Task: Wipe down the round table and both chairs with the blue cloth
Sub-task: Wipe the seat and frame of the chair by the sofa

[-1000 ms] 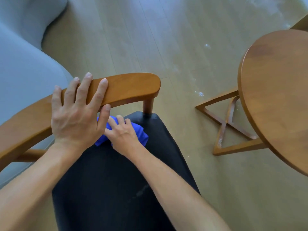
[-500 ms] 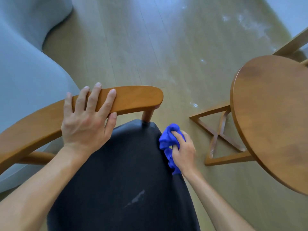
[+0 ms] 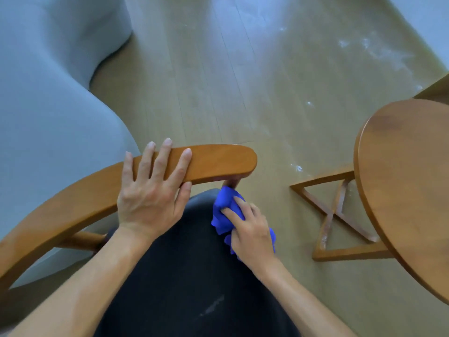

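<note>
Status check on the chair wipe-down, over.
Left hand flat on the chair armrest. Right hand grips the blue cloth, pressed on the black seat at its front corner. Nothing in the way.

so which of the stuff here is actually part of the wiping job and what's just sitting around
Part of the job:
- blue cloth, bunched in the right hand
- chair: black seat, wooden armrest under the left hand
- round table, right

Just there:
- grey sofa, left
- wood floor with pale smudges
</note>
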`<state>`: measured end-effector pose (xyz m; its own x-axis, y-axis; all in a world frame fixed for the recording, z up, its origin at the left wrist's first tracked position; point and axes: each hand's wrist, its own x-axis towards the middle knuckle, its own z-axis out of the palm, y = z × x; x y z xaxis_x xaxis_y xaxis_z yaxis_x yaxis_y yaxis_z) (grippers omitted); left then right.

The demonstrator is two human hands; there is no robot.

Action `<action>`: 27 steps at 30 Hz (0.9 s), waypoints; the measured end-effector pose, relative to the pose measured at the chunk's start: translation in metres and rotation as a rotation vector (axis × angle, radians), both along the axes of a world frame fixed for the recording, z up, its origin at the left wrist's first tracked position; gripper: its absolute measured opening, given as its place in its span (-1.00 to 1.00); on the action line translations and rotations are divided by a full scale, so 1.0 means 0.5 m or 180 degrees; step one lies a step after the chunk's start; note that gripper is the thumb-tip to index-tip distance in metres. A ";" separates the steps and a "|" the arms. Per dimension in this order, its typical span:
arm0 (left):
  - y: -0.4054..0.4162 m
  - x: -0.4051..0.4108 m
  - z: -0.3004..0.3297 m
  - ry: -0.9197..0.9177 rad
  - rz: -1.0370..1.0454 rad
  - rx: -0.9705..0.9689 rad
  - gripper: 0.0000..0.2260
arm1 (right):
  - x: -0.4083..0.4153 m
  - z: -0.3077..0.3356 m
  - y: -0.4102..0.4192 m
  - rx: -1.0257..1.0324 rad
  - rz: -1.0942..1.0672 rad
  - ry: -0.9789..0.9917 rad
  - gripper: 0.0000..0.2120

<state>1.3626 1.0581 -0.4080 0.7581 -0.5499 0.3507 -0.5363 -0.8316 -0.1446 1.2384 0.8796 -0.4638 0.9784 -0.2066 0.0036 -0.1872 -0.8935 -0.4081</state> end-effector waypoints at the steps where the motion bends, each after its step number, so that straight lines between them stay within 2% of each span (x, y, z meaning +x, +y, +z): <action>1: 0.002 0.004 -0.001 -0.0044 0.0004 -0.0002 -0.53 | 0.044 -0.003 0.022 -0.0129 0.0286 0.0018 -0.44; 3: 0.006 0.007 -0.007 -0.0073 -0.0022 -0.0019 -0.53 | 0.104 -0.025 0.059 -0.0508 0.0772 0.0312 -0.41; 6: 0.008 0.007 -0.011 -0.0130 -0.0043 -0.0011 -0.53 | 0.099 -0.047 0.061 -0.0747 0.0687 0.0467 -0.40; 11: 0.008 0.006 -0.005 -0.0061 -0.0030 -0.0029 -0.54 | -0.126 -0.053 0.035 -0.0328 0.0268 0.0368 -0.27; 15: 0.004 0.006 0.000 0.0041 -0.0040 -0.0029 -0.54 | -0.298 -0.021 0.042 -0.0019 0.0285 0.0636 -0.03; 16: 0.004 0.007 0.001 0.0059 -0.0035 -0.0033 -0.54 | -0.295 -0.008 0.037 -0.0013 0.0284 0.0544 -0.09; 19: 0.005 0.008 0.000 0.0118 -0.0016 -0.0039 -0.54 | -0.213 0.016 0.052 -0.0017 0.0236 0.0168 -0.45; 21: 0.006 0.005 0.002 0.0189 -0.0001 -0.0023 -0.53 | -0.127 0.020 0.092 -0.0069 0.0255 0.0335 -0.58; 24: 0.010 0.000 0.013 0.0341 -0.0027 -0.0025 -0.53 | -0.043 -0.016 0.130 -0.0546 0.0676 0.0600 -0.52; 27: 0.012 -0.009 0.031 0.0548 -0.0053 -0.0031 -0.51 | -0.043 -0.057 0.133 -0.0718 0.0820 0.0670 -0.38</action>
